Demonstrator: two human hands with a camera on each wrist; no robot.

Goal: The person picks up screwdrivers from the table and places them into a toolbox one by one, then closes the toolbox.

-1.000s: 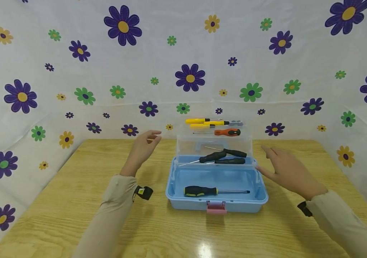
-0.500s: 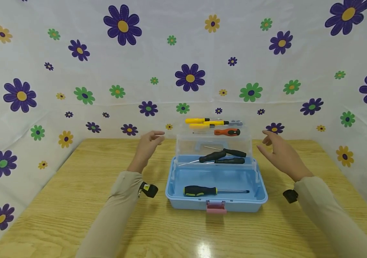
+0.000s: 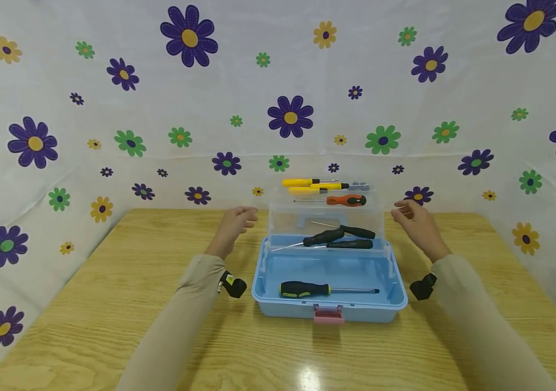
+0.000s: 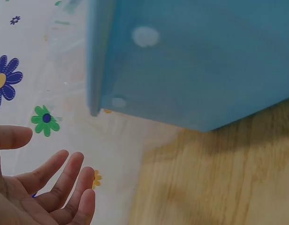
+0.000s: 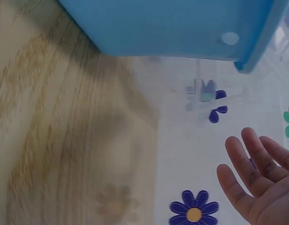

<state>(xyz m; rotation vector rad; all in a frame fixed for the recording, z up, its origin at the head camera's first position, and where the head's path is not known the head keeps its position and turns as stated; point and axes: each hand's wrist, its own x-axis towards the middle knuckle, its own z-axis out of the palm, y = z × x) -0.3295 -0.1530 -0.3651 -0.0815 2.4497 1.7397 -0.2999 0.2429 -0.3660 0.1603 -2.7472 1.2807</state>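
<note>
A blue toolbox (image 3: 329, 312) with a pink latch (image 3: 329, 315) stands unfolded on the table. My left hand (image 3: 234, 225) hovers left of its raised clear trays, palm turned inward, fingers loosely bent and holding nothing. On the other side my right hand (image 3: 419, 228) is raised the same way, also holding nothing. Neither hand touches the box in the wrist views. A black-and-yellow screwdriver (image 3: 304, 289) lies in the bottom. Several black screwdrivers (image 3: 349, 244) rest in the lower clear tray (image 3: 283, 220). Higher up lie an orange screwdriver (image 3: 346, 201) and several yellow-handled tools (image 3: 300, 182).
The box sits on a wooden table (image 3: 126, 282). A white flowered cloth (image 3: 239, 87) hangs behind and along both sides. The toolbox's side wall (image 4: 196, 61) fills the top of the left wrist view. Each wrist carries a black camera (image 3: 233, 285).
Both hands have moved inward toward the toolbox; the left went right, the right went left and up from the box's right side. Box and tools have stayed in place.
</note>
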